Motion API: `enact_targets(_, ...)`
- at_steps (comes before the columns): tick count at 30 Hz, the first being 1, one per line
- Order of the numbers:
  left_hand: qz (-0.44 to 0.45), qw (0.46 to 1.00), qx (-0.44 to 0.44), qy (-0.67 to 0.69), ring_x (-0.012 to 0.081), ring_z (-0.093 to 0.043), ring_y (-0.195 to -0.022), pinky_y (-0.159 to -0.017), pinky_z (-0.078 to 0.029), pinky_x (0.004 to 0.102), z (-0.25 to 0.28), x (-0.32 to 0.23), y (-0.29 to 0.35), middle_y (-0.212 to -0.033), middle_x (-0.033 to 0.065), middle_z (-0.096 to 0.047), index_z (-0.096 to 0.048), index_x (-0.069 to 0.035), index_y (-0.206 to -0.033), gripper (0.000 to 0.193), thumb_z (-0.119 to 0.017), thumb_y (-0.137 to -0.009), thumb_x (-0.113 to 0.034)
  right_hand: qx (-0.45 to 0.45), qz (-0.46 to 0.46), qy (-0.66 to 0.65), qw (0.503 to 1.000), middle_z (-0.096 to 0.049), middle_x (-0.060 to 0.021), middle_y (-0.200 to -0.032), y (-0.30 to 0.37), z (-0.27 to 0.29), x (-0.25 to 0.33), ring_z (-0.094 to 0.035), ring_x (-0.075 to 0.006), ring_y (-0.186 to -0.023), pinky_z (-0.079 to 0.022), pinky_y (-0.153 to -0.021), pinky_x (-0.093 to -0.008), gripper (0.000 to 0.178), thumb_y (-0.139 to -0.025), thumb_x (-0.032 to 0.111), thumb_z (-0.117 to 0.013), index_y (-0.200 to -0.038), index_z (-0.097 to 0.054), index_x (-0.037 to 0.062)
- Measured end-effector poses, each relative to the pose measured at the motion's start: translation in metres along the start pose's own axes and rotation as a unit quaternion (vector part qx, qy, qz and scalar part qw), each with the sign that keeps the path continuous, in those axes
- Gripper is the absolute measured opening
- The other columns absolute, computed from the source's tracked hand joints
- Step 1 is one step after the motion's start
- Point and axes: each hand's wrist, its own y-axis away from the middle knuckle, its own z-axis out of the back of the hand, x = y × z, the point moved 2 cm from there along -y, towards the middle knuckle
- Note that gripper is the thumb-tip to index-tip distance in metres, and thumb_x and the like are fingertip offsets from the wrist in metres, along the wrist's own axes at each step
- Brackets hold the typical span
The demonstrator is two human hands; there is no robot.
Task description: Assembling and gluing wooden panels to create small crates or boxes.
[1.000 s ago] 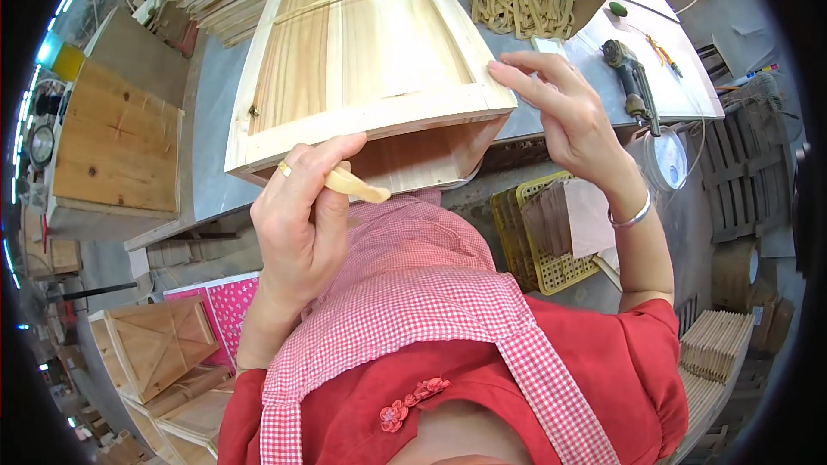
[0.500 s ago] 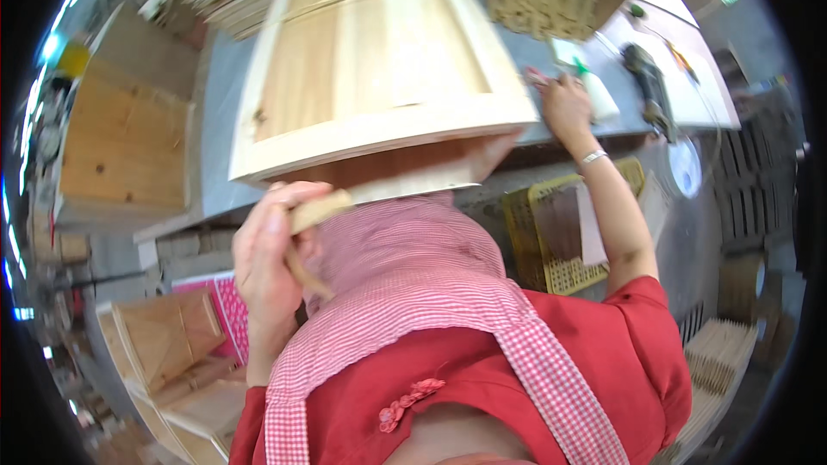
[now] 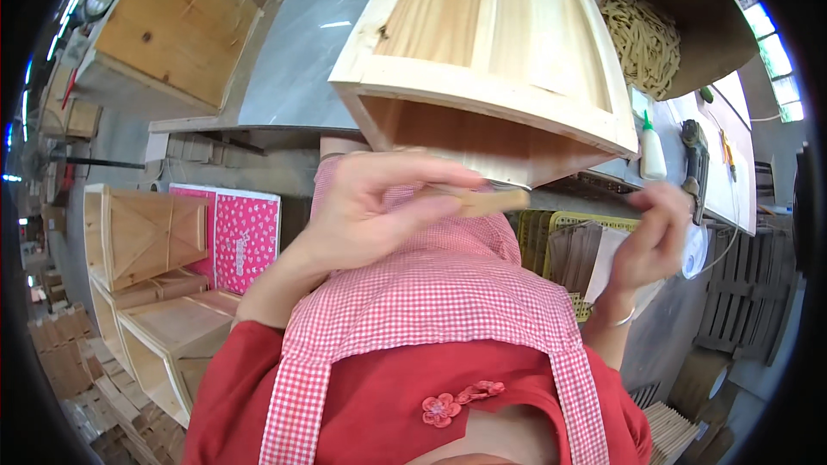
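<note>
Pale, knotty wood makes the box point(image 3: 508, 43), its open end poking past the grey table point(image 3: 297, 60), which is bare just left. The left hand point(image 3: 370, 207) pinches a tan strip point(image 3: 495, 201); the right hand point(image 3: 648, 245) curls, too blurry to tell if holding anything.

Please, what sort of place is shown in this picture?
Probably a woodworking workshop: an open wooden box on the grey workbench, more wooden boxes at lower left, and a white squeeze bottle.

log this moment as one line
left hand: holding tan strip | right hand: blurred, contents unclear | wooden box: open end facing checked apron
</note>
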Motion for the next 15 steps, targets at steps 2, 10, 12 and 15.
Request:
enact_targets(2,-0.046,0.997,0.03,-0.052,0.016,-0.069,-0.087,-0.082,-0.052,0.0277,-0.013,0.001,-0.012,-0.1,0.0107,-0.074,-0.072,0.001,-0.111,0.025,-0.068,-0.086,0.002,0.151,0.004,-0.134,0.979,-0.066,-0.0119,-0.102,0.009,-0.035,0.044,-0.063,-0.0222,-0.088,-0.052,-0.078,-0.0328,0.076,-0.072,0.057,-0.082,-0.116,-0.066,-0.0023)
enact_targets(10,-0.042,0.994,-0.074,-0.07,0.0096,-0.067,-0.084,-0.075,-0.051,0.0239,-0.002,-0.004,0.01,-0.091,0.0047,-0.073,-0.072,-0.001,-0.111,0.024,-0.071,-0.087,-0.001,0.222,0.025,-0.283,0.933,-0.069,-0.016,-0.095,0.016,-0.082,0.072,-0.068,-0.025,-0.081,-0.053,-0.072,-0.0313,0.015,-0.085,0.0,-0.067,-0.099,-0.068,-0.0033)
enact_targets(12,0.006,0.997,-0.07,-0.021,0.0053,-0.062,-0.079,-0.07,-0.048,0.0203,0.019,0.002,0.022,-0.087,0.0016,-0.07,-0.073,-0.003,-0.109,0.021,-0.072,-0.088,-0.005,0.344,-0.003,-0.331,0.879,-0.067,-0.0134,-0.082,0.014,-0.072,0.075,-0.063,-0.0209,-0.073,-0.049,-0.069,-0.0326,0.008,-0.088,0.0,-0.06,-0.091,-0.065,-0.0056)
enact_targets(15,0.026,0.99,0.096,-0.103,0.0062,-0.06,-0.078,-0.076,-0.049,0.0257,0.05,0.0,0.034,-0.085,0.001,-0.068,-0.071,-0.002,-0.101,0.019,-0.075,-0.088,-0.016,0.423,0.144,-0.29,0.846,-0.059,-0.0078,-0.066,0.001,-0.069,0.101,-0.055,-0.0229,-0.058,-0.046,-0.073,-0.0389,0.01,-0.078,0.008,-0.071,-0.075,-0.064,0.0028)
